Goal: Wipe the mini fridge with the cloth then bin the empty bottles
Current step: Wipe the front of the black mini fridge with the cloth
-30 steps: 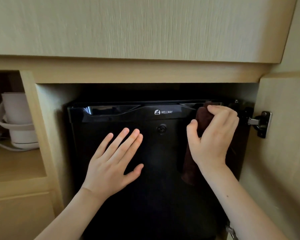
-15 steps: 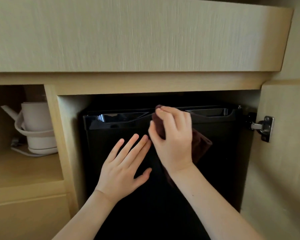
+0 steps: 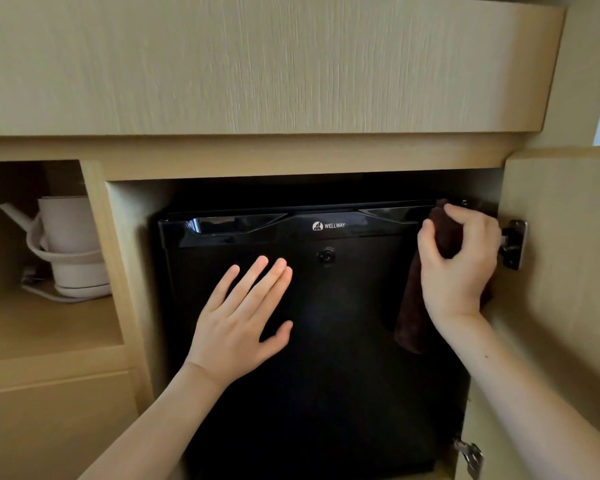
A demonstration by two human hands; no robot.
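Note:
A black mini fridge (image 3: 326, 375) with a white logo sits shut inside a light wooden cabinet. My left hand (image 3: 243, 313) lies flat on the fridge door, fingers spread, holding nothing. My right hand (image 3: 458, 268) presses a dark brown cloth (image 3: 413, 313) against the door's top right corner, and the cloth's loose end hangs down below the hand. No bottles are in view.
The cabinet door (image 3: 565, 306) stands open at the right on metal hinges (image 3: 513, 244). A white electric kettle (image 3: 66, 247) on its base sits in the open shelf to the left. A wooden panel (image 3: 257, 64) overhangs the fridge niche.
My right hand has swept the cloth along the fridge's top edge from the middle back to the right corner. The left hand has stayed flat on the door.

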